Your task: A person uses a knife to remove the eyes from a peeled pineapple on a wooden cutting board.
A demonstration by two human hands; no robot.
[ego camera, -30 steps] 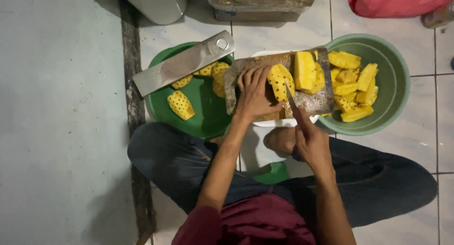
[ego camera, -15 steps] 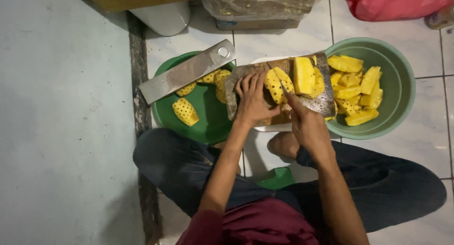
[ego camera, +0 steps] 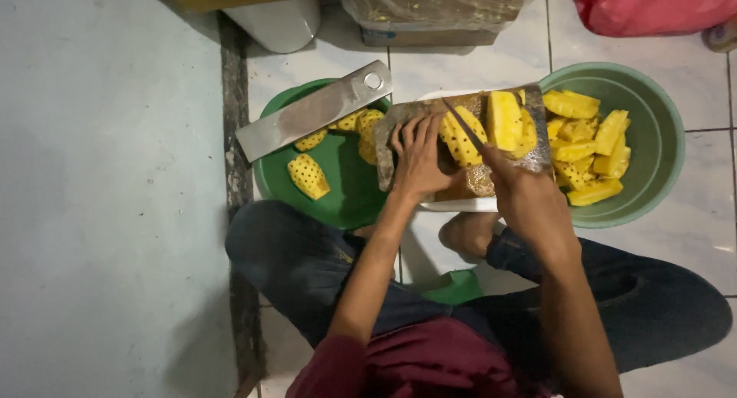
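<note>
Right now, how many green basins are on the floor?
2: a dark green basin left of the cutting board, and a pale green basin right of it, holding cut pineapple.

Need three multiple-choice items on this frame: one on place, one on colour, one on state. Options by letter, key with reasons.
1. Where does the large metal blade lie?
A. across the dark green basin's rim
B. inside the light green basin
C. on the person's lap

2. What colour is the basin holding the cut pineapple chunks?
A. red
B. light green
C. white

3. What is the right hand doing?
A. resting empty
B. gripping a knife
C. lifting a basin

Key: A, the blade spans the dark green basin; B, the chunks sit in the pale green bowl; B, the knife meets the pineapple piece that the left hand steadies.
</note>
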